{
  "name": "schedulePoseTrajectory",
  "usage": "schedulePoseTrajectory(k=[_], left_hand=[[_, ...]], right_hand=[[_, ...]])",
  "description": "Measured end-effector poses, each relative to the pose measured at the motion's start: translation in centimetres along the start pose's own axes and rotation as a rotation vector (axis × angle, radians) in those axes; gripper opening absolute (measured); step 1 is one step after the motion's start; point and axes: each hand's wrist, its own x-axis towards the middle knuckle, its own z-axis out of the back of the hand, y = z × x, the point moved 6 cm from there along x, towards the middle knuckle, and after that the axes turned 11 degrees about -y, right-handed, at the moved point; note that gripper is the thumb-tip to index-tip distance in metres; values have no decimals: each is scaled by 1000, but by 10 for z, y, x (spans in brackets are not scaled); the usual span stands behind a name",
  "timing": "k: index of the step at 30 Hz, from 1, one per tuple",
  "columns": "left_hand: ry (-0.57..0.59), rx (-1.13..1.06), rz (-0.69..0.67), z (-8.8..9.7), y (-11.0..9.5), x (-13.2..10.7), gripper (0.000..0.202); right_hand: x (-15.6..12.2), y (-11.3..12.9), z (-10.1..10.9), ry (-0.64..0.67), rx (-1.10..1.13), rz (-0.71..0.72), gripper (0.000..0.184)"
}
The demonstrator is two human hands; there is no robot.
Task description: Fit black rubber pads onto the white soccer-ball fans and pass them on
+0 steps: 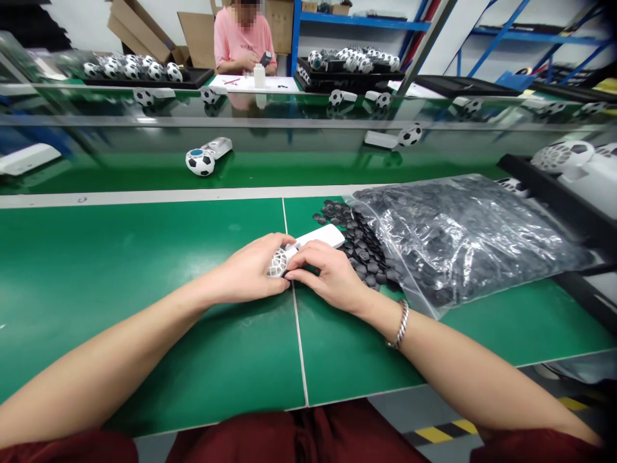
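Note:
A white hand-held fan (315, 238) with a football-shaped grille head lies on the green table (144, 270), handle pointing away to the right. My left hand (253, 269) is wrapped round the white grille head. My right hand (325, 273) pinches at the head from the right side, fingers pressed together on it. Just beyond my right hand lies a heap of small black pieces (359, 241) spilling out of a clear plastic bag (463, 238).
A finished football fan (205, 157) rides on the green conveyor (289, 167) behind; others (400, 136) lie further along. Black trays of fans stand at the back (130, 69) and at the right (569, 161). A person in pink (243, 42) sits opposite.

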Motion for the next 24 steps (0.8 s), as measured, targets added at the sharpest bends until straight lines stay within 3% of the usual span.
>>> schedulePoseTrajectory(k=[11,14,17,21,24], left_hand=[[-61,69,-13,-3,4,1,50],[-26,40,-25,-3,5,2,56],[28,24,-50,3,6,1,53],[107,-129,156,24,18,-1,42],[83,-288,282,44,25,11,43]], right_hand=[[2,-11,-1,-33,-45,-118,13],[4,-12,2,-38,27,-98,15],[6,-13,16,-141,68,-68,13],[7,-12,42,-314,-19,-13,8],[8,-12,47,-335,-82,23,7]])
